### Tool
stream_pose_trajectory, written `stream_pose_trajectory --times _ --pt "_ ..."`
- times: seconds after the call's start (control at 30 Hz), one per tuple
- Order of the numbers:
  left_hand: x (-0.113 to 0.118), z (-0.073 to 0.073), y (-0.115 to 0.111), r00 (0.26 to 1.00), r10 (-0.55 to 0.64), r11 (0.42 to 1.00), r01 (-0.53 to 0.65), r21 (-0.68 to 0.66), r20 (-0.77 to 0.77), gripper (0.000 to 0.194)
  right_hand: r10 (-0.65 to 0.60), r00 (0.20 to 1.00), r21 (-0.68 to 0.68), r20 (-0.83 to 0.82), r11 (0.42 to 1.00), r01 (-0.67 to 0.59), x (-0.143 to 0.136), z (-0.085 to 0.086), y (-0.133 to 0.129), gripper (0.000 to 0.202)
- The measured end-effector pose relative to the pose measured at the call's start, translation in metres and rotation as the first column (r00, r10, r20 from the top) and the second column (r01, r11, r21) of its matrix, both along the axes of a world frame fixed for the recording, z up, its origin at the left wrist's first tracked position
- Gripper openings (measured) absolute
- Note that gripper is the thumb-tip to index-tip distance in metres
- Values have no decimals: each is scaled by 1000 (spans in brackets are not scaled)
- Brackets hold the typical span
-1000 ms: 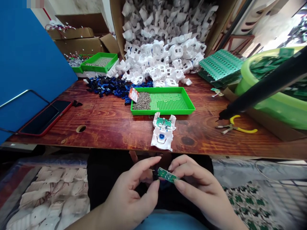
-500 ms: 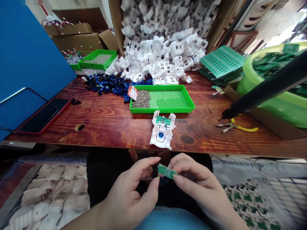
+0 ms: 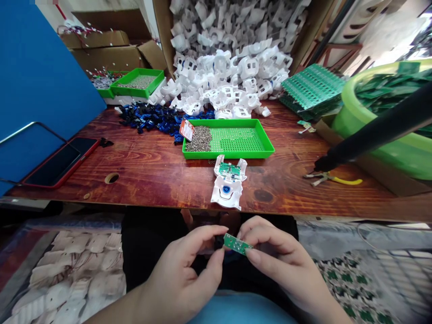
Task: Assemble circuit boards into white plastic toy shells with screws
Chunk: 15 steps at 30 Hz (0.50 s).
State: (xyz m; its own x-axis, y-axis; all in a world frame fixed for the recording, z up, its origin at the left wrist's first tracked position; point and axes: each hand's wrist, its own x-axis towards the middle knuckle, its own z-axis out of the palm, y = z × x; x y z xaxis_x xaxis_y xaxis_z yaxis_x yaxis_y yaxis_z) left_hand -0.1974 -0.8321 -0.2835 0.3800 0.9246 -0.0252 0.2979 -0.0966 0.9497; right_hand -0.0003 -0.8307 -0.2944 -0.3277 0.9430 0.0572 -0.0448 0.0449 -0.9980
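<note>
Below the table's front edge, over my lap, both hands meet on a small green circuit board. My right hand pinches the board's right end between thumb and fingers. My left hand pinches a small black part at the board's left end. On the table just above lies a white plastic housing with a green board fitted in it and a blue button.
A green tray with small screws sits behind the housing. Behind it are blue parts and a heap of white housings. A phone lies left. Right: yellow-handled pliers, a black tool, green board stacks, a green basin.
The hands stay closed on the board and black part, shifting it only slightly. The view has tilted a little.
</note>
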Motion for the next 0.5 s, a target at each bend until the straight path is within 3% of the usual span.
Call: stream_pose_trajectory --times 0.17,0.5 --pt "0 1 -1 1000 -6 1000 6 -5 -8 36 -5 1000 16 10 1000 5 -1 2 -1 7" --pt "-2 -1 0 998 -9 990 18 139 -66 40 -38 991 91 125 995 27 -2 4 -3 11"
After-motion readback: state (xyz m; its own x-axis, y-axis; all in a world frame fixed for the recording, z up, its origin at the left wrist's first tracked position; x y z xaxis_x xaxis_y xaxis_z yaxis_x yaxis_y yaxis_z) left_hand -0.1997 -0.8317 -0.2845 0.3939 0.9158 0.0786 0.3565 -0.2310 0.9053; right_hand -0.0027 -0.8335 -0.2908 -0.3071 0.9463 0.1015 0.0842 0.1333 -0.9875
